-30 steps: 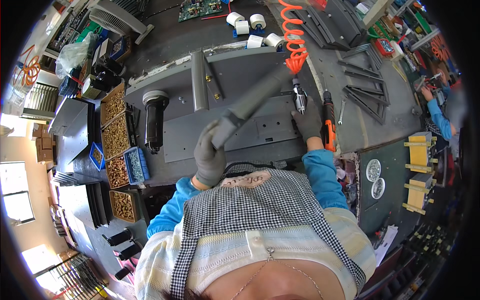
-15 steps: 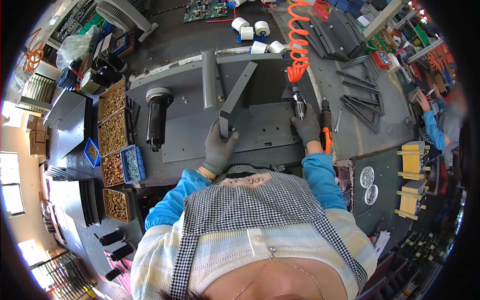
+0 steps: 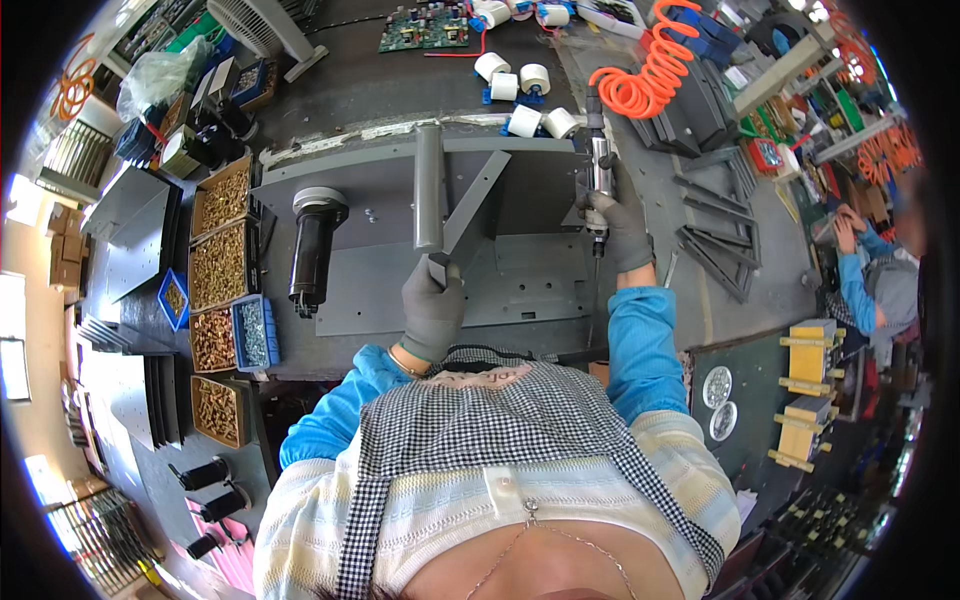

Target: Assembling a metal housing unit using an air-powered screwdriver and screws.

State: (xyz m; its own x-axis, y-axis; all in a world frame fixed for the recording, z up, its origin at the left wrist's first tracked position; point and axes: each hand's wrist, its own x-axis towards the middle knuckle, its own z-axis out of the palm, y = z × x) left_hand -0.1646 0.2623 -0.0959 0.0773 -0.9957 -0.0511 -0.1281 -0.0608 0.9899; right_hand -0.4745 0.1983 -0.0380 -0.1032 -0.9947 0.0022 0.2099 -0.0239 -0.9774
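My left hand [image 3: 433, 312], in a grey glove, is closed round the near end of a grey metal bracket [image 3: 475, 208], which slants away to the right over a large grey sheet-metal panel [image 3: 400, 297]. Next to the bracket, a round-edged grey bar [image 3: 428, 190] lies along the panel, pointing away from me. My right hand [image 3: 626, 238], gloved too, grips a silver air screwdriver [image 3: 601, 165] at the panel's right edge. The tool's long thin bit points back toward me. Left on the panel stands a black cylinder [image 3: 312, 255] with a pale collar.
Bins of brass-coloured fittings [image 3: 217, 270] line the left side, beside a blue bin of silver screws [image 3: 256, 332]. An orange coiled hose [image 3: 645, 80] hangs over the far right. White rollers [image 3: 524, 122] sit behind the panel. Grey frames [image 3: 720, 245] lie right; a co-worker [image 3: 880, 275] is beyond.
My right hand has lifted and turned the air screwdriver so its bit points toward me, and the coiled hose has swung right. In my left hand the bracket has rotated and lies flatter.
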